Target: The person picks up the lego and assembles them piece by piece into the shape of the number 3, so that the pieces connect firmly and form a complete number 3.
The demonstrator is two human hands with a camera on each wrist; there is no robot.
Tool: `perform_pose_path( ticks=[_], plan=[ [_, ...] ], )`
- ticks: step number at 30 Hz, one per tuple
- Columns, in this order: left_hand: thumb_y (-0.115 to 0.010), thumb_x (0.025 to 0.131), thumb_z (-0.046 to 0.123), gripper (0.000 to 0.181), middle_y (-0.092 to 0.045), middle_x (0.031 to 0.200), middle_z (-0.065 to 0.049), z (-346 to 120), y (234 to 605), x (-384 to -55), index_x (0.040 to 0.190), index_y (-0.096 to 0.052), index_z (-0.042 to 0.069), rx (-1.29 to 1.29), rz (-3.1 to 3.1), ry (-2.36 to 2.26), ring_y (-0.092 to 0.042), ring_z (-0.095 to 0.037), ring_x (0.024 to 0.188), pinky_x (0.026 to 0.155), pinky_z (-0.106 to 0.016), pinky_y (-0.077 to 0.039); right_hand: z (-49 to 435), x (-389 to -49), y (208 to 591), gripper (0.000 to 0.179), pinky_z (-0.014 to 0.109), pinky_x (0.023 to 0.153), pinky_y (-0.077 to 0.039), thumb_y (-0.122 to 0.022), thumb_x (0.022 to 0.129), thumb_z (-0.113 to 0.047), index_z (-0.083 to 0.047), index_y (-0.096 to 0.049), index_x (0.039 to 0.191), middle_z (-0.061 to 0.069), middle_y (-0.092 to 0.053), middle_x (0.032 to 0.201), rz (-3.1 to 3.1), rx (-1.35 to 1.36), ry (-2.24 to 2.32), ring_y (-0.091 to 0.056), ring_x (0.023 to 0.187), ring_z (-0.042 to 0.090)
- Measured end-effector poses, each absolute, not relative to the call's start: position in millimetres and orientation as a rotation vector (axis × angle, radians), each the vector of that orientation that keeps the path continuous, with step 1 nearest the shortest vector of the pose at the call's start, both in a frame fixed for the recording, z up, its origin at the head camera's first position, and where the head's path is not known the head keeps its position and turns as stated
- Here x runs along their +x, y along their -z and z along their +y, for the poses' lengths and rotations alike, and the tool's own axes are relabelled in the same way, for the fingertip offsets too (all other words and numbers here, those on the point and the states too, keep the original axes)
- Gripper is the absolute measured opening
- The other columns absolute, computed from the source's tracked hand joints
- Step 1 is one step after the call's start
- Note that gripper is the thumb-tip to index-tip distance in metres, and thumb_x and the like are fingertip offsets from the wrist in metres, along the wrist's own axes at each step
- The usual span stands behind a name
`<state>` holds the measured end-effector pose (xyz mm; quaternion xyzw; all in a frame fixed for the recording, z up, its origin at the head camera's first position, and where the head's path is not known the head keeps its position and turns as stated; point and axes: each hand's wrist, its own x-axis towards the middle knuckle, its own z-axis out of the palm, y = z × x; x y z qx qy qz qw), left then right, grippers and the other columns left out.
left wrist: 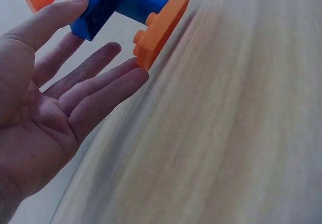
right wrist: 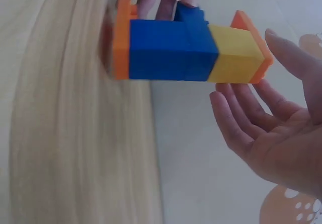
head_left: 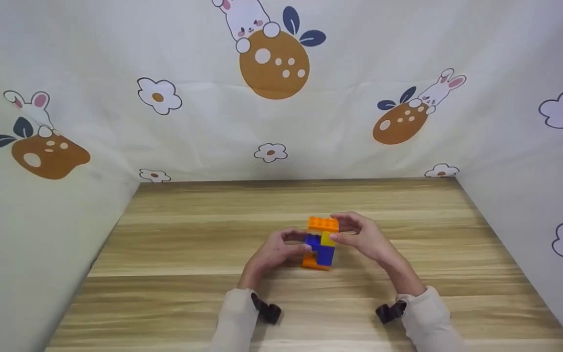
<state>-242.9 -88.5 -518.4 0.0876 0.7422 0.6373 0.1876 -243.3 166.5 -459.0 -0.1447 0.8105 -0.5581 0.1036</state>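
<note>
A toy brick build stands upright at the middle of the table, made of blue bricks, a yellow brick, an orange brick on top and another orange brick at the bottom. My left hand pinches the blue brick that juts out on the left, thumb on one side and index finger behind; its other fingers spread loosely, reaching near the bottom orange brick. Around the upper end, my right hand has its thumb and relaxed fingers spread, the fingertips close to the yellow brick.
Wood-patterned table lies under the hands. Pale cloth walls with rabbit, fruit and flower prints rise at the back and both sides. A black wrist camera sits by the left cuff, another wrist camera by the right.
</note>
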Motion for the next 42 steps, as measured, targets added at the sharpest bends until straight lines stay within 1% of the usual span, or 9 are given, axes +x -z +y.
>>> perform_pose_path(
  ticks=[4, 8, 12, 15, 19, 25, 29, 35, 42],
  plan=[
    [-0.079, 0.086, 0.038, 0.056, -0.067, 0.13, -0.012, -90.3, 517.1, -244.7, 0.13, -0.062, 0.009, 0.248, 2.14, -1.814, -0.065, -0.023, 0.117, 0.098, -0.039, -0.056, 164.4, -249.4, 468.6, 0.065, 0.026, 0.094, -0.056, -0.077, 0.089, -0.018, 0.001, -0.048, 0.143, 0.023, -0.059, 0.137, 2.277, -0.383, 1.746, -0.062, 0.118, 0.026],
    [-0.077, 0.087, 0.041, 0.061, -0.065, 0.133, -0.016, -90.8, 517.0, -245.6, 0.133, -0.06, 0.005, 0.237, 2.16, -1.865, -0.066, -0.025, 0.118, 0.104, -0.04, -0.053, 160.5, -253.2, 478.7, 0.069, 0.028, 0.096, -0.056, -0.076, 0.089, -0.012, 0.003, -0.041, 0.147, 0.026, -0.055, 0.14, 2.167, -0.347, 1.79, -0.062, 0.121, 0.029],
    [-0.075, 0.089, 0.039, 0.062, -0.065, 0.131, -0.02, -88.3, 517.4, -246.0, 0.135, -0.057, 0.001, 0.148, 2.07, -1.992, -0.071, -0.027, 0.108, 0.093, -0.043, -0.059, 156.4, -255.0, 488.3, 0.069, 0.036, 0.098, -0.056, -0.073, 0.091, -0.012, 0.004, -0.038, 0.148, 0.027, -0.052, 0.142, 2.102, -0.325, 1.796, -0.059, 0.124, 0.032],
    [-0.074, 0.091, 0.039, 0.061, -0.066, 0.129, -0.021, -84.2, 517.0, -246.8, 0.135, -0.057, 0.0, 0.073, 2.034, -2.061, -0.072, -0.028, 0.104, 0.083, -0.044, -0.062, 153.3, -255.4, 493.5, 0.066, 0.04, 0.097, -0.057, -0.071, 0.092, -0.012, 0.003, -0.039, 0.148, 0.027, -0.052, 0.141, 2.08, -0.278, 1.83, -0.06, 0.122, 0.03],
    [-0.072, 0.091, 0.042, 0.06, -0.066, 0.129, -0.018, -79.4, 516.7, -247.8, 0.136, -0.059, 0.003, 0.035, 2.09, -2.068, -0.07, -0.027, 0.108, 0.084, -0.041, -0.062, 149.2, -255.7, 496.4, 0.063, 0.042, 0.094, -0.058, -0.071, 0.092, -0.011, -0.001, -0.043, 0.147, 0.024, -0.055, 0.138, 2.075, -0.17, 1.89, -0.063, 0.115, 0.024],
    [-0.075, 0.091, 0.027, 0.052, -0.064, 0.133, -0.02, -78.9, 517.3, -247.8, 0.136, -0.06, 0.003, 0.101, 2.14, -2.077, -0.069, -0.025, 0.111, 0.091, -0.038, -0.059, 147.4, -258.4, 501.3, 0.061, 0.041, 0.093, -0.059, -0.07, 0.09, -0.005, 0.001, -0.045, 0.146, 0.026, -0.058, 0.136, 2.063, -0.11, 1.929, -0.066, 0.11, 0.022],
    [-0.076, 0.09, 0.017, 0.052, -0.061, 0.135, -0.02, -78.6, 517.4, -248.8, 0.137, -0.059, 0.003, 0.102, 2.126, -2.045, -0.07, -0.023, 0.109, 0.088, -0.037, -0.06, 147.1, -259.8, 503.5, 0.062, 0.04, 0.093, -0.059, -0.071, 0.09, -0.007, 0.0, -0.045, 0.146, 0.028, -0.057, 0.138, 2.041, -0.084, 1.923, -0.068, 0.108, 0.023],
    [-0.077, 0.088, 0.014, 0.056, -0.056, 0.142, -0.019, -78.7, 517.3, -249.4, 0.14, -0.057, 0.006, 0.104, 2.093, -2.019, -0.071, -0.023, 0.106, 0.085, -0.039, -0.061, 148.6, -261.9, 505.9, 0.063, 0.04, 0.092, -0.059, -0.069, 0.092, -0.008, 0.0, -0.042, 0.148, 0.029, -0.053, 0.142, 1.935, -0.029, 1.977, -0.068, 0.105, 0.021],
    [-0.079, 0.086, 0.011, 0.069, -0.052, 0.148, -0.022, -79.2, 518.6, -247.2, 0.147, -0.047, 0.003, 0.258, 2.087, -1.94, -0.063, -0.032, 0.124, 0.094, -0.033, -0.058, 152.5, -262.3, 508.6, 0.064, 0.041, 0.096, -0.057, -0.063, 0.095, -0.003, 0.007, -0.033, 0.151, 0.033, -0.043, 0.15, 1.844, -0.039, 2.014, -0.067, 0.108, 0.02]
  ],
)
